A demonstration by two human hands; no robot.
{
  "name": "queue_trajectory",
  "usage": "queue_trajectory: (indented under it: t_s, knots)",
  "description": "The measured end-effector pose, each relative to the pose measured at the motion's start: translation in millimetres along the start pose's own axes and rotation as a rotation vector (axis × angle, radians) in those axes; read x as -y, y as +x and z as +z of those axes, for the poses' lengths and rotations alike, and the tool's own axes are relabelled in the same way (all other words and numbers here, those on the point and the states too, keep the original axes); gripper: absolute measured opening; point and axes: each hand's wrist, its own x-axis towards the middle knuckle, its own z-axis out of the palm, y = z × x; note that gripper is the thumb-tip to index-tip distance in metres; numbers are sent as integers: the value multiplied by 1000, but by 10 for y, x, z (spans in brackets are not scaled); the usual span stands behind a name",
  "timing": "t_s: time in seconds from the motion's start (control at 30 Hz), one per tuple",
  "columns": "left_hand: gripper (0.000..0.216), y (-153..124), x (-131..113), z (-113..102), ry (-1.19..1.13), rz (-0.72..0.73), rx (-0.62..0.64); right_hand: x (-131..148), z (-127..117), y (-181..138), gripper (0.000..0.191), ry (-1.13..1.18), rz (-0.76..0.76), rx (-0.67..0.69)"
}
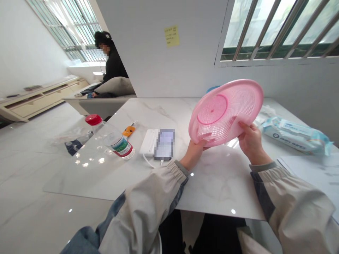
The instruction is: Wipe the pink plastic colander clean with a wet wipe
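Holding up a pink plastic colander (pixel 226 111) with both hands, you have it tilted in the air above the counter (pixel 212 183), hollow side facing you, not touching the surface. Your left hand (pixel 194 153) grips the lower-left rim, fingers curled around the edge and partly against the mesh, not spread flat. Your right hand (pixel 251 141) grips the right rim the same way, with the thumb side on the inner face; exact finger placement behind the basket is hidden. Both grips sit at the edge only, so a sweaty or shifting hold on the smooth plastic could let it slip. If it dropped left, it could hit the water bottle (pixel 112 139) with the red cap, which looks tipped, though the lens makes that hard to tell, and knock it toward the counter edge. The phone (pixel 164 144), screen blurred out, and white power bank (pixel 148 141) sit close together, joined by a charging cable (pixel 149 163) trailing toward your left sleeve (pixel 159 197), so an elbow move could snag it and drag both. A small orange object (pixel 129 131) lies just past the bottle. On the right, the pack of wet wipes (pixel 295 134) and a sheet of paper (pixel 309 169) are within reach of a careless swing. A seated person (pixel 113 60) is farther back, well apart from your hands.
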Motion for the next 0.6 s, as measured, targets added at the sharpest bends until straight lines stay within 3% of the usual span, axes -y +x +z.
queue_trajectory:
  t_s: [0.13,0.37,0.6]
  knots:
    - [64,26,39,-7,-21,17,-6,-9,4,-6,29,29,-8,55]
    - [54,75,44,4,-75,13,-90,103,40,-70,24,-37,113,189]
    - [45,76,-14,45,-174,-31,-166,145,98,-103,33,-116,180,95]
